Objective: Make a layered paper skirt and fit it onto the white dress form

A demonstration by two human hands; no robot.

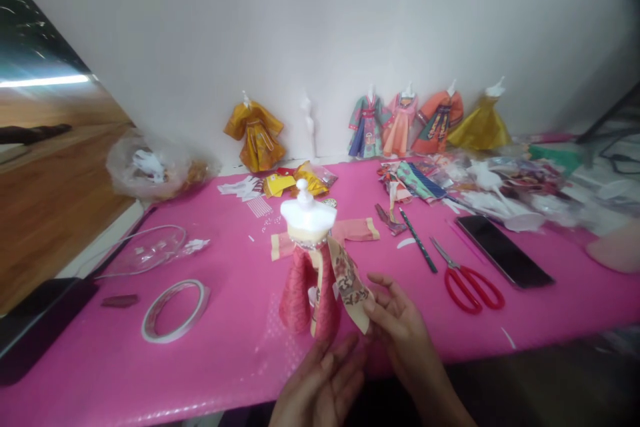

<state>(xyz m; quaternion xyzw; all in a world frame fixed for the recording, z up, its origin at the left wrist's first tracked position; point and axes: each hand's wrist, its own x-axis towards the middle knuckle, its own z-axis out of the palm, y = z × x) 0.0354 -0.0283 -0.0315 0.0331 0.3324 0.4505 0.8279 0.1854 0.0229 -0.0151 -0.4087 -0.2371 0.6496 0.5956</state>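
A small white mannequin point(307, 213) stands upright on the pink table, dressed in a red patterned doll skirt point(300, 293) with a beaded waist. From its waist a cream patterned fabric strip point(350, 283) slants to the right. My right hand point(397, 320) pinches the lower end of this strip between thumb and fingers. Below the skirt, my left hand point(325, 380) is palm up with its fingers loosely stretched, close to the hem; whether it touches the hem I cannot tell. Behind the mannequin lies a pink doll jacket point(357, 229) with cream cuffs, partly hidden.
Red-handled scissors point(473, 287), a phone point(505, 250) and a pencil point(417, 240) lie to the right. At left are a tape roll point(175, 310) and a black case point(43, 320). Several dressed doll forms line the wall, including a gold robe point(257, 137).
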